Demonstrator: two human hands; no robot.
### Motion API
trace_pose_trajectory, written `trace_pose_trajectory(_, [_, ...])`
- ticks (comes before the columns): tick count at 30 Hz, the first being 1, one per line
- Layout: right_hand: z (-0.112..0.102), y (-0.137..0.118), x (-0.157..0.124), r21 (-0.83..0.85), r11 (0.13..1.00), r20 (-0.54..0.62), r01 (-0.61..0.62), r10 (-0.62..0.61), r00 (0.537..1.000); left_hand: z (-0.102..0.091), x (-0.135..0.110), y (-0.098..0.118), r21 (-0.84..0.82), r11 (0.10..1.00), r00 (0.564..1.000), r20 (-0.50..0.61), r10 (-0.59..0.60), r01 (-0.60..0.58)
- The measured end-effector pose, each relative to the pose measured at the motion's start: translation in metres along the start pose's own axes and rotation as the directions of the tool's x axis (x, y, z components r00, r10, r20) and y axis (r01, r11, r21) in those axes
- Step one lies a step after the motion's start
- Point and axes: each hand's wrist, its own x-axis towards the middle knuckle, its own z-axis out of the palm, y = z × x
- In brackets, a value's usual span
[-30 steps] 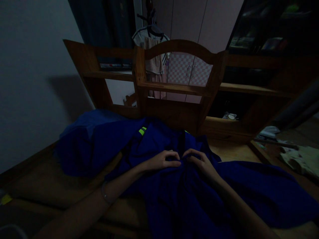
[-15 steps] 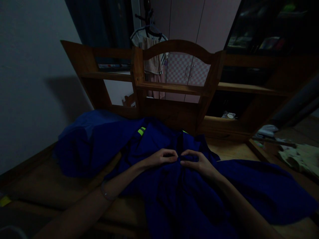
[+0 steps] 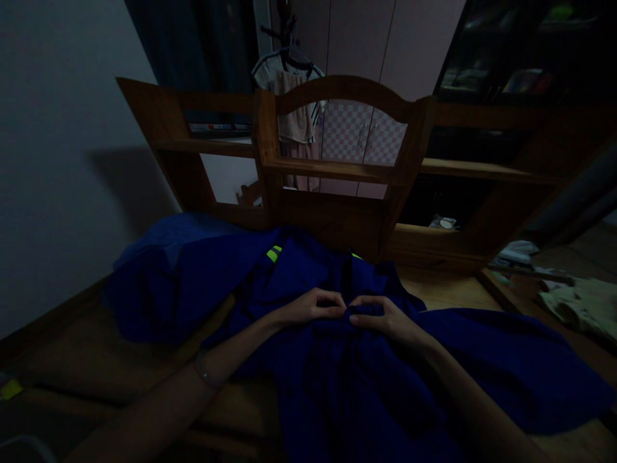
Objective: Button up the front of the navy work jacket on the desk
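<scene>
A dark blue garment with sleeves spread to both sides lies rumpled over the wooden desk. Two yellow-green patches show on its upper part. Near its middle, my left hand pinches the cloth between thumb and fingers, with a bracelet on that wrist. Directly opposite, my right hand is closed on a fold of the same garment, fingertips almost meeting those of the left. Any small fastener between the fingertips is hidden in the dim light.
Behind the garment stands a wooden shelf unit on the desk. A wall is at the left. Beyond the shelves are a coat rack with hanging clothes and a checked cabinet. Pale cloth lies at the right.
Both hands stay at the same spot on the garment. The right fingers have shifted slightly, and the cloth just below the fingertips is folded differently.
</scene>
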Motion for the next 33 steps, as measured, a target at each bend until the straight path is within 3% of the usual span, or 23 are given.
trace_pose_trajectory(5, [0.0029,-0.0046,-0.0017,0.075,0.997,-0.004,0.002,-0.002,1.0,0.0,-0.0003,0.0017,-0.03,0.999,0.999,0.004,-0.042,0.042])
trace_pose_trajectory(10, [0.0032,-0.0016,-0.001,0.004,0.999,-0.004,0.049,-0.049,0.999,-0.0011,-0.0007,0.0003,0.001,1.0,0.999,0.036,0.011,-0.011])
trace_pose_trajectory(17, [-0.0001,-0.0007,-0.0014,-0.058,0.997,0.043,0.045,-0.043,0.998,-0.0003,-0.0005,-0.0017,0.034,0.999,1.0,0.024,-0.011,0.01])
trace_pose_trajectory(24, [-0.0024,-0.0053,-0.0022,-0.116,0.991,0.138,0.073,-0.056,0.989,0.0023,-0.0014,-0.0015,0.039,0.999,0.998,0.051,0.024,-0.026])
trace_pose_trajectory(33, [0.0004,-0.0037,-0.0031,-0.053,0.998,0.151,0.038,-0.03,0.988,0.0039,-0.0013,0.0021,0.024,1.0,0.998,0.066,-0.015,0.014])
